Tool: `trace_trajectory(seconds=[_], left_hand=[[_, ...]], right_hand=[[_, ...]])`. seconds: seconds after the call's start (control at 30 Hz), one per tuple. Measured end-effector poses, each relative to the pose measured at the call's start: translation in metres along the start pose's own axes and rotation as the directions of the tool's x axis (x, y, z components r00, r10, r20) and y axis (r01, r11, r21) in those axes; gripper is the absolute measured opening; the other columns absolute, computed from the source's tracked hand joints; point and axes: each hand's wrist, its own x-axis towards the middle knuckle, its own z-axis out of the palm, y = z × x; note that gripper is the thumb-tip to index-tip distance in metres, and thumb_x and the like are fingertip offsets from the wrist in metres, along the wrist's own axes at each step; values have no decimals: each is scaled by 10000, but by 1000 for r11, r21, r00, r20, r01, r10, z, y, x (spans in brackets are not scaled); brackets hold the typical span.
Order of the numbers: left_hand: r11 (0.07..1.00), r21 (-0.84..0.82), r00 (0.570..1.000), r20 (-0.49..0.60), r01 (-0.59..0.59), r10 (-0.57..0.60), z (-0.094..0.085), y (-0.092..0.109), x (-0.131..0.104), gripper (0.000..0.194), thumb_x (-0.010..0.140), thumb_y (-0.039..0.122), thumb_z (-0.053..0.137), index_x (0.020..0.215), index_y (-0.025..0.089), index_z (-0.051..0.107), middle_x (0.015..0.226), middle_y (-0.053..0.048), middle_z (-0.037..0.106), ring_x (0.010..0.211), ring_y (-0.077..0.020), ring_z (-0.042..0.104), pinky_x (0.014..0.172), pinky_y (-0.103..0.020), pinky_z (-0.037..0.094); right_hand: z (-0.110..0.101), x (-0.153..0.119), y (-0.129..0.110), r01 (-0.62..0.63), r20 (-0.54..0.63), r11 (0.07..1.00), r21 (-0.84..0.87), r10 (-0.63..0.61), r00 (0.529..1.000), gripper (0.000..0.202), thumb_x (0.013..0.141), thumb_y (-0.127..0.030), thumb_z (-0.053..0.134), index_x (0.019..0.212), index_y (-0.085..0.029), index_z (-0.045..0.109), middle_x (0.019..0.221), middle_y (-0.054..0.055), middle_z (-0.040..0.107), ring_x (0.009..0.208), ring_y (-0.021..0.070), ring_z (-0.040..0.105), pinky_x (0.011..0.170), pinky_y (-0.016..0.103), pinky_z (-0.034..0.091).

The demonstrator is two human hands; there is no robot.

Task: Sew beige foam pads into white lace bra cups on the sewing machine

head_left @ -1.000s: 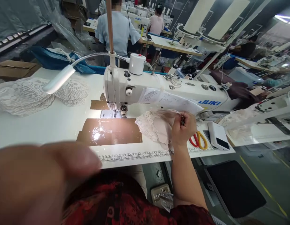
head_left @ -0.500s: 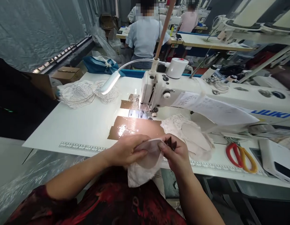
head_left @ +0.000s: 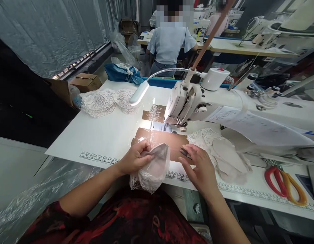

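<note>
My left hand (head_left: pixel 139 157) pinches a sheer whitish fabric piece with lace (head_left: pixel 157 166), which hangs down over the table's front edge. Closed around small dark thread snips (head_left: pixel 185 153), my right hand (head_left: pixel 201 166) is to the right of the fabric and apart from it. The snips' pointed blades stick out toward the left, while their handle is hidden in the palm. Beyond both hands is a white sewing machine (head_left: pixel 189 105), its needle area lit by a lamp (head_left: pixel 139 93). Shiny brown tape (head_left: pixel 172 139) covers the table in front of the needle.
Stacked lace pieces (head_left: pixel 98 101) lie at the back left, and more pale fabric pieces (head_left: pixel 223 152) right of the needle. Red-and-yellow-handled scissors (head_left: pixel 286 184) rest at the right. A printed ruler (head_left: pixel 238 191) runs along the front edge. A person (head_left: pixel 169 44) sits ahead, facing away.
My right hand has come away from the fabric to the right with the snips. My left hand keeps hold of the fabric. The camera view has swung a little to the left.
</note>
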Motion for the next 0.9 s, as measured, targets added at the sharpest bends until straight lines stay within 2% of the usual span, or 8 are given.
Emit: trace_trajectory(seconds=[0.13, 0.23, 0.4, 0.47, 0.57, 0.63, 0.73, 0.9], left_hand=[[1000, -17, 999, 45, -17, 18, 5, 0, -1, 208, 863, 322, 583, 807, 170, 452, 759, 11, 462, 652, -92, 423, 596, -205, 389], [998, 36, 998, 29, -58, 57, 3, 1, -3, 144, 870, 286, 576, 931, 157, 557, 870, -35, 583, 782, -137, 550, 718, -246, 464], [987, 68, 989, 38, -146, 144, -6, 1, -5, 245, 893, 216, 530, 1094, 149, 652, 1038, -89, 677, 966, -199, 628, 882, -311, 486], [983, 76, 984, 62, -169, 164, -8, 1, -5, 261, 898, 212, 525, 1101, 159, 680, 1065, -90, 687, 1005, -211, 627, 911, -326, 483], [991, 56, 992, 47, -122, 120, -10, 1, -7, 290, 876, 270, 586, 1119, 157, 696, 1092, -98, 689, 1031, -229, 629, 919, -337, 495], [999, -1, 999, -6, -35, 35, -13, 0, -9, 329, 842, 340, 640, 1095, 143, 711, 1104, -108, 691, 1039, -244, 633, 917, -345, 506], [985, -120, 979, -148, 120, -138, -25, -4, -10, 343, 823, 419, 651, 1004, 142, 741, 1062, -104, 713, 1011, -249, 649, 900, -365, 521], [975, -47, 886, -410, 217, -217, -86, -17, -3, 296, 753, 363, 695, 946, 144, 742, 989, -94, 731, 957, -232, 663, 886, -367, 534]], right_hand=[[7, 12, -37, -77, 24, 943, 323, 73, 997, 374, 849, -358, 629, 1195, -239, 554, 960, 40, 654, 700, 149, 613, 649, 299, 532], [19, 19, -49, 44, -38, 955, 293, -35, 999, 114, 876, -261, 577, 973, -235, 631, 835, 19, 639, 669, 138, 592, 607, 272, 499], [35, 20, -48, 270, -184, 950, 154, -241, 953, 177, 856, -168, 566, 982, -257, 652, 918, 39, 657, 766, 162, 613, 664, 295, 497], [36, 22, -51, 236, -126, 947, 218, -213, 969, 112, 861, -197, 573, 935, -248, 639, 919, 40, 681, 834, 190, 624, 729, 329, 502], [36, 24, -59, -21, 18, 915, 404, 15, 1000, 113, 886, -308, 557, 810, -230, 586, 801, 24, 673, 764, 187, 620, 686, 320, 504], [37, 24, -63, -258, 169, 789, 557, 196, 966, 215, 892, -402, 540, 771, -224, 550, 656, -8, 607, 592, 155, 566, 538, 274, 468], [38, 20, -66, -524, 410, 426, 737, 335, 848, 307, 851, -517, 565, 804, -215, 547, 613, -16, 594, 507, 144, 535, 463, 262, 446], [6, 1, -48, -653, 566, 47, 756, 455, 688, 374, 732, -469, 738, 951, -190, 620, 739, 31, 681, 621, 176, 634, 569, 286, 517]])
